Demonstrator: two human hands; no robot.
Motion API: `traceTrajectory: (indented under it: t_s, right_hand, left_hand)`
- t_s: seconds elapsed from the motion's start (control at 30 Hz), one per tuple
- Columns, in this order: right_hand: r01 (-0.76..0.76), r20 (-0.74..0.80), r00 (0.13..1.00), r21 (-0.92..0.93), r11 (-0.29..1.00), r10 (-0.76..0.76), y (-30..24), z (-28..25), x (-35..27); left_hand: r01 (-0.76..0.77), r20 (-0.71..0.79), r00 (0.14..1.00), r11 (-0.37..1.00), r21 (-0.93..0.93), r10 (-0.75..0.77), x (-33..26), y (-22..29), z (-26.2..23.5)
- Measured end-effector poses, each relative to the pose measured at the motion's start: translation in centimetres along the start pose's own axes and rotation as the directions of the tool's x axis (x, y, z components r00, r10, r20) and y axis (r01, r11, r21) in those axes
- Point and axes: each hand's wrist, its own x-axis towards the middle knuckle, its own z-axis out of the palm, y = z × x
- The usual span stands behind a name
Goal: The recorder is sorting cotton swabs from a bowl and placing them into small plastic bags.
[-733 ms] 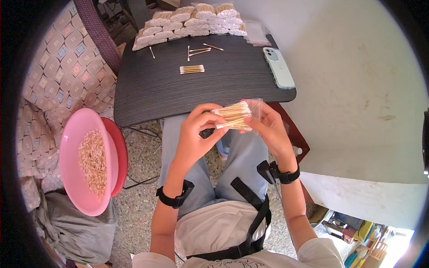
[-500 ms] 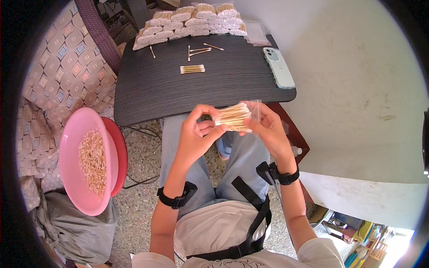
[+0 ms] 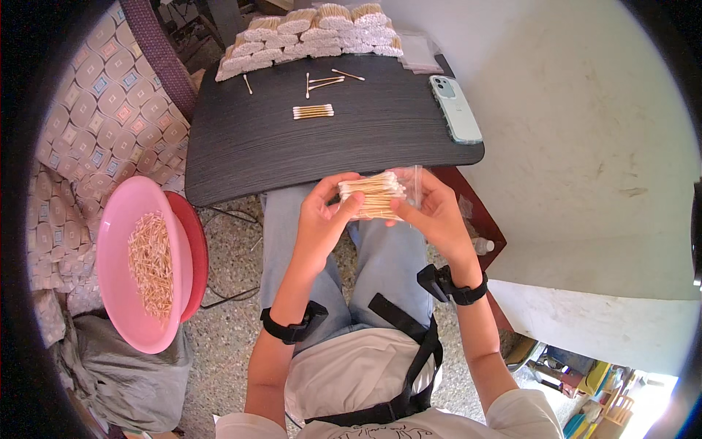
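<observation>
The left hand and right hand grasp a bundle of cotton swabs in a clear bag, on the person's side of the table's near edge. The step seems to be evening the swabs inside the bag — the next move calls for light, steady pressure from both thumbs, sticks parallel.

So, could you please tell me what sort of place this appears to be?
It looks like a makeshift workspace, possibly in a home: a small dark table with stacked swab bundles, a pink basin holding loose swabs, and patterned fabric at the left.
</observation>
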Motion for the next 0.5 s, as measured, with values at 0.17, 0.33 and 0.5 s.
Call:
traceTrajectory:
  t_s: [0.17,0.33,0.5]
  right_hand:
    - [0.03,-0.091,0.995,-0.127,0.991,-0.042,0.2,0.2,0.2]
    - [-0.015,-0.148,0.989,-0.1,0.995,0.0,0.8,-0.2,0.3]
    - [0.02,-0.145,0.989,-0.076,0.997,-0.031,1.0,0.0,0.3]
  left_hand:
    - [0.016,0.014,1.0,1.0,-0.008,-0.016,-0.1,0.7,0.1]
    - [-0.063,0.092,0.994,0.996,0.058,0.058,-0.2,1.1,0.3]
    - [-0.033,0.001,0.999,0.999,0.033,0.033,-0.3,1.0,1.0]
